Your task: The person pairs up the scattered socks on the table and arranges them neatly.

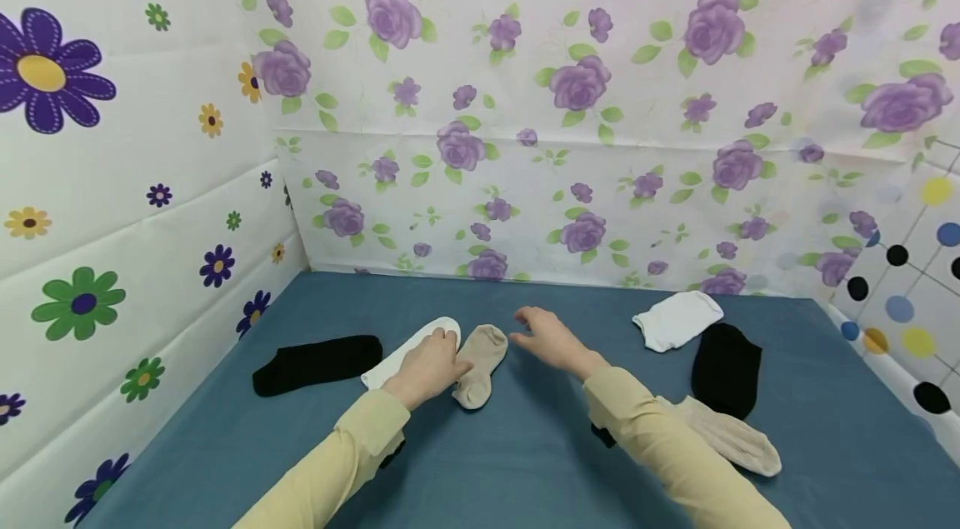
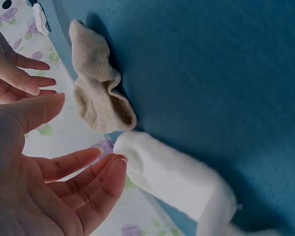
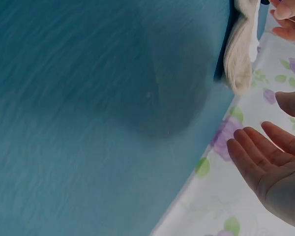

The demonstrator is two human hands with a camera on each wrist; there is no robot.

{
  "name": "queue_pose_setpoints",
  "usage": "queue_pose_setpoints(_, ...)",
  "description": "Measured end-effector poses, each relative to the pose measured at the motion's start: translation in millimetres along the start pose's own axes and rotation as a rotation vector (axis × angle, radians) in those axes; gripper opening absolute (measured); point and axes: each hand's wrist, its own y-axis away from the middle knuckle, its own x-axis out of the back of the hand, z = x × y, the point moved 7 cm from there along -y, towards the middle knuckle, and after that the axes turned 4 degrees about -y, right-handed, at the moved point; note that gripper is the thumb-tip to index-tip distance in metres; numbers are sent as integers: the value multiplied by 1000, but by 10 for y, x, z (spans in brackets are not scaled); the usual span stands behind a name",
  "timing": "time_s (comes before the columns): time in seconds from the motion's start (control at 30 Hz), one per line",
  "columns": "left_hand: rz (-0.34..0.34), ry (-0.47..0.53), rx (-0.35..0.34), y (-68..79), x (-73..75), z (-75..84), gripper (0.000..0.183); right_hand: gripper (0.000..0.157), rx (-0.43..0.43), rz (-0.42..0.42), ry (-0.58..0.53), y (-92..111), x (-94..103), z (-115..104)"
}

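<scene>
My left hand point(image 1: 429, 366) hovers over a white sock point(image 1: 399, 357), its loosely bent fingertips right at the sock's toe end in the left wrist view. Just right of it lies a beige sock point(image 1: 483, 356), with its cuff opening visible in the left wrist view point(image 2: 101, 88). To the right of the beige sock, my right hand point(image 1: 555, 341) is held above the table with relaxed, spread fingers and nothing in them. A black sock point(image 1: 318, 364) lies flat to the left of the white one.
On the right side of the blue table point(image 1: 510, 479) lie another white sock point(image 1: 677, 321), a black sock point(image 1: 726, 371) and a ribbed beige sock point(image 1: 742, 441), partly behind my right sleeve. Flower-patterned sheets point(image 1: 480, 96) stand along the back and left edges.
</scene>
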Motion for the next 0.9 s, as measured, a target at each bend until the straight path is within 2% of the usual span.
queue_pose_setpoints(0.17, 12, 44, 51, -1, -33, -47, 33, 34, 41, 4, -42, -39, -78, -64)
queue_pose_setpoints(0.33, 22, 56, 88, -25, -71, -71, 32, 35, 46, 10, -60, -81, -146, -121)
queue_pose_setpoints(0.63, 11, 62, 124, -37, -135, -87, 51, 38, 33, -1, -74, -149, -235, -159)
queue_pose_setpoints(0.9, -46, 84, 168, -61, -214, -133, 25, 43, 3, -62, -67, -205, -324, -134)
